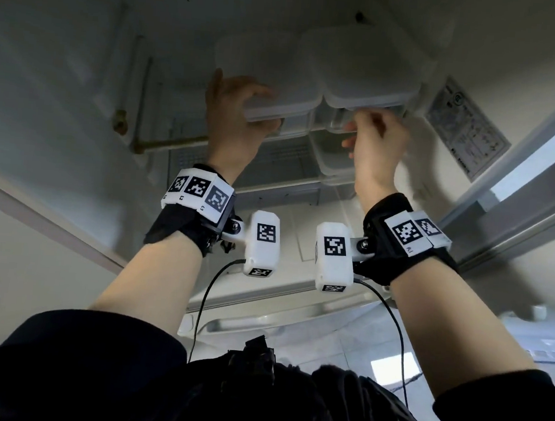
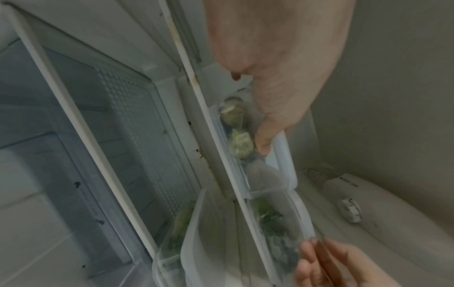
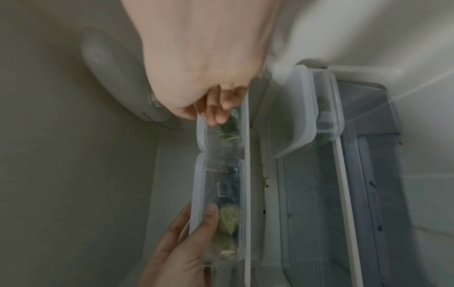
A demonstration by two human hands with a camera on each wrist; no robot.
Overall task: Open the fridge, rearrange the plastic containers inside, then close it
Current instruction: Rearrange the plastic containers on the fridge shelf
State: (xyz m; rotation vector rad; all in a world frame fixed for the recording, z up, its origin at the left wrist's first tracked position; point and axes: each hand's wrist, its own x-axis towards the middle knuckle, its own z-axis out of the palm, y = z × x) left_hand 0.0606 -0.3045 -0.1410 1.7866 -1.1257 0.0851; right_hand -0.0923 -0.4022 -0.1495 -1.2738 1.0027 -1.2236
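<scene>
Two clear plastic containers with white lids stand side by side on the open fridge's top shelf (image 3: 247, 194). My left hand (image 1: 255, 104) grips the front edge of the left container (image 1: 259, 57), thumb on its lid; pale green food shows inside it (image 2: 236, 136). My right hand (image 1: 360, 127) pinches the front of the right container (image 1: 366, 63), which holds dark green leaves (image 3: 228, 130). The right wrist view shows my right hand's fingers (image 3: 213, 114) on that container's wall and my left hand (image 3: 196, 223) round the left container (image 3: 226, 213).
A third lidded container (image 1: 334, 158) sits on the shelf below, at the right. The right fridge wall carries a printed label (image 1: 467, 129). A lamp housing (image 3: 110, 68) bulges from the fridge ceiling above the containers. The lower left shelf (image 2: 86, 155) shows bare glass.
</scene>
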